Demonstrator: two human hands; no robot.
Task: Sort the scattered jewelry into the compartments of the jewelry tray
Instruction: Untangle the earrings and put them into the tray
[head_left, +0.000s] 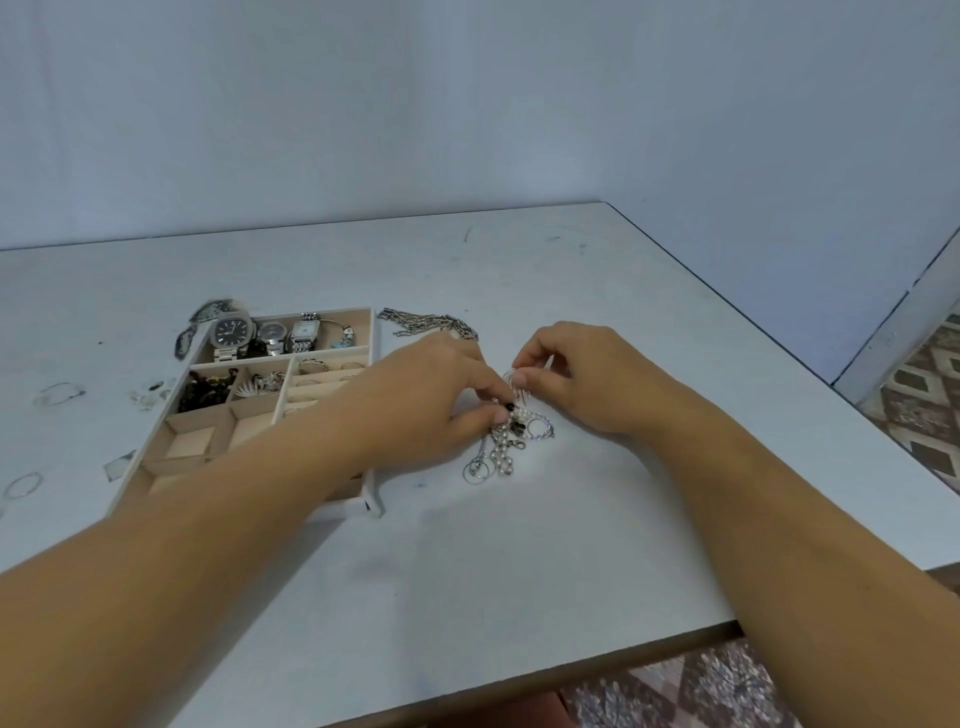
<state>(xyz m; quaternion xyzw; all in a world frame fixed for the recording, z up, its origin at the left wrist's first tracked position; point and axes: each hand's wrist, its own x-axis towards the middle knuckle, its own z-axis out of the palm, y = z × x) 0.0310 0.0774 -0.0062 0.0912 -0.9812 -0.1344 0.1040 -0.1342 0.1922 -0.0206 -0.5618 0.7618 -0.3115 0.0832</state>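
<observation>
A beige jewelry tray (375, 415) with white walls lies left of centre; its back row holds three watches (270, 335) and a bangle, and other compartments hold rings and dark pieces. A tangled pile of pearl strands, hoops and chains (506, 441) lies on the table right of the tray. My left hand (431, 395) reaches over the tray and pinches a piece at the top of the pile. My right hand (587, 379) pinches a thin silver piece (517, 379) just above the pile.
A silver chain necklace (426, 322) lies behind the tray's back right corner. Small clear bags and loose hoops (23, 486) sit on the table at the left. The table's right edge (779, 343) and front edge drop to a patterned floor.
</observation>
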